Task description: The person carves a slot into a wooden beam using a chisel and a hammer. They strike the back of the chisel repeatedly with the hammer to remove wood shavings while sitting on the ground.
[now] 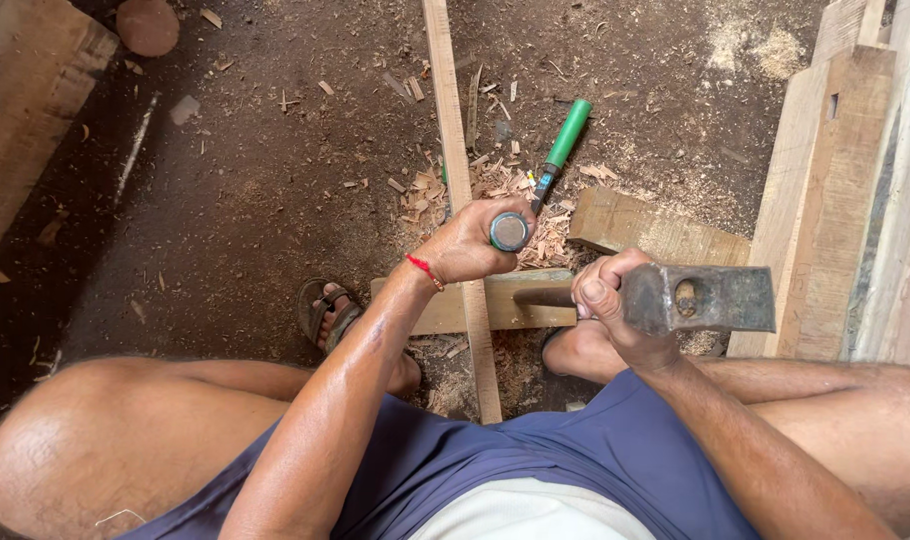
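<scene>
Head view: left hand [470, 245] grips round-capped chisel [509, 232]; right hand [607, 300] grips steel hammer [700, 298].

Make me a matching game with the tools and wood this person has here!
Things:
1. hammer
2. green-handled chisel
3. chisel with the round blue-grey top
4. thin wooden strip

Places:
a. lying loose on the wood chips
b. in the left hand
c. in the right hand
d. running under the left hand

Pairs: 1-c, 2-a, 3-b, 4-d
</scene>
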